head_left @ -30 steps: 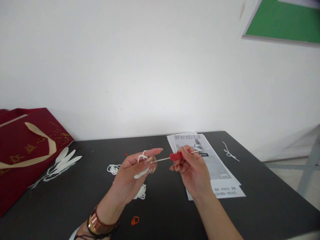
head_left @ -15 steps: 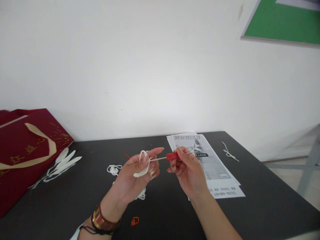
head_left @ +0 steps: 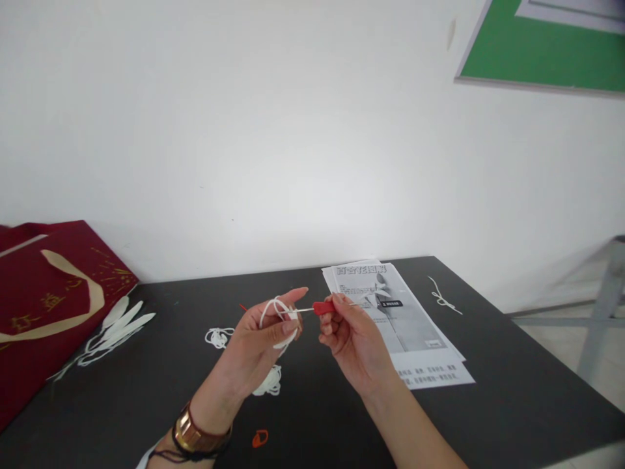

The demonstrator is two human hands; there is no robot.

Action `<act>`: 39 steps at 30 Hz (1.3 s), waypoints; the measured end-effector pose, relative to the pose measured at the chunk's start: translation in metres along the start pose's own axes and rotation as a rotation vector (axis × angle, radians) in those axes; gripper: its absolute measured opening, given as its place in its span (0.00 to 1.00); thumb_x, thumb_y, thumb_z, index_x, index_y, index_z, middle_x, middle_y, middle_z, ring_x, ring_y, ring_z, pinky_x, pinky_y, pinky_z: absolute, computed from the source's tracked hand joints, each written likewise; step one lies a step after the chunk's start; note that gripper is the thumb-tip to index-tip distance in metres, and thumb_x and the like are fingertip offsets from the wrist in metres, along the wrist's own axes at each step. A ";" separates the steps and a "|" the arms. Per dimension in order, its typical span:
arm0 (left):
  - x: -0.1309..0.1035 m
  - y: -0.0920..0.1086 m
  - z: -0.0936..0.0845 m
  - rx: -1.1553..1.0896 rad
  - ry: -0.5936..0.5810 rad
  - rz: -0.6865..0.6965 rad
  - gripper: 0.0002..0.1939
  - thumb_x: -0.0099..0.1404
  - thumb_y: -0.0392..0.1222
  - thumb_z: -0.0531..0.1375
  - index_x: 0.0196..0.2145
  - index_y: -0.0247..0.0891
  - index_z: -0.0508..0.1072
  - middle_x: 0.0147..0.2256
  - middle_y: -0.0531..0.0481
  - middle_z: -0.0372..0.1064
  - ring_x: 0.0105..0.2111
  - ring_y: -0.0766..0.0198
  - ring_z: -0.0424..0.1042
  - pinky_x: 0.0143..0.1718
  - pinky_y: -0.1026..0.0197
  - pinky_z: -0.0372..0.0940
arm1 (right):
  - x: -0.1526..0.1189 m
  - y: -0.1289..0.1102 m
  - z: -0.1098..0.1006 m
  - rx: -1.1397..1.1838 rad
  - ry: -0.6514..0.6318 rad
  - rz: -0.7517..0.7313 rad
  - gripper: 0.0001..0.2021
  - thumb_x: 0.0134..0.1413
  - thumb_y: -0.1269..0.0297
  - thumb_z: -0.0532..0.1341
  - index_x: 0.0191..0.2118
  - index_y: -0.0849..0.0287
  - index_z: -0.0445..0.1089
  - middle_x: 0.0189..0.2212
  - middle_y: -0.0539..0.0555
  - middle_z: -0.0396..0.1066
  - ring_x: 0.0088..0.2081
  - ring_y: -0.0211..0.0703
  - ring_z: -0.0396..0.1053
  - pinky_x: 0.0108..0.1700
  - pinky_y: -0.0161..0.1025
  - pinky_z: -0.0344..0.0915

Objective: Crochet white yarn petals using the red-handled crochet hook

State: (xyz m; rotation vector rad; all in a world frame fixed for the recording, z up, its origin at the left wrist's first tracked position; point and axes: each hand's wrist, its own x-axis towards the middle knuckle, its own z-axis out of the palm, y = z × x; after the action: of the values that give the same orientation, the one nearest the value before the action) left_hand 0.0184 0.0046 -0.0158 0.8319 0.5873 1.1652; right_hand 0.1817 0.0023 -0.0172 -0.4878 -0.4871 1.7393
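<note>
Near the middle of the view, my left hand (head_left: pixel 266 342) pinches a small white crocheted piece (head_left: pixel 288 335), with white yarn (head_left: pixel 274 303) looped over its fingers. To its right, my right hand (head_left: pixel 354 335) is closed on the red handle of a crochet hook (head_left: pixel 323 307). The hook's thin metal shaft points left and meets the white piece at my left fingertips. A bundle of white yarn (head_left: pixel 270 382) lies below my left hand, and a smaller tangle (head_left: pixel 218 337) is to its left.
A dark red bag (head_left: pixel 43 293) stands at the left beside several white leaf-shaped pieces (head_left: pixel 117 327). Printed sheets (head_left: pixel 415 332) lie behind my right hand on the black table (head_left: pixel 488 384). An orange stitch marker (head_left: pixel 260 438) is near the front, and a white string (head_left: pixel 443 300) lies at right.
The white piece has turned in my left fingers, and the yarn loop now spreads wider over them. The red hook has shifted slightly left with my right hand. The view has also moved a little.
</note>
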 end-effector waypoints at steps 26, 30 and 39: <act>-0.003 0.001 0.005 0.015 0.016 0.029 0.30 0.53 0.31 0.68 0.53 0.50 0.73 0.28 0.55 0.61 0.27 0.72 0.60 0.30 0.68 0.57 | 0.002 0.006 0.002 -0.089 -0.008 0.073 0.09 0.49 0.65 0.69 0.33 0.66 0.74 0.21 0.51 0.75 0.19 0.32 0.70 0.23 0.29 0.75; -0.005 0.000 0.008 0.055 0.016 0.034 0.28 0.53 0.33 0.69 0.51 0.49 0.75 0.27 0.55 0.61 0.27 0.71 0.60 0.30 0.67 0.57 | 0.001 0.007 0.001 -0.022 -0.020 0.049 0.10 0.48 0.65 0.70 0.33 0.66 0.75 0.21 0.51 0.76 0.20 0.32 0.72 0.26 0.29 0.76; -0.004 -0.002 0.014 0.149 0.081 0.107 0.30 0.55 0.34 0.68 0.55 0.51 0.71 0.27 0.56 0.61 0.24 0.72 0.57 0.25 0.68 0.55 | 0.001 0.007 0.003 -0.096 0.004 -0.018 0.09 0.49 0.64 0.69 0.32 0.65 0.74 0.20 0.50 0.73 0.19 0.31 0.68 0.21 0.29 0.74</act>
State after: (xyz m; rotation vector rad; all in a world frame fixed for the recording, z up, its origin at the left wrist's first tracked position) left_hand 0.0291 -0.0034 -0.0093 0.9559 0.7104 1.2681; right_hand 0.1743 0.0013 -0.0182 -0.5532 -0.5728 1.7036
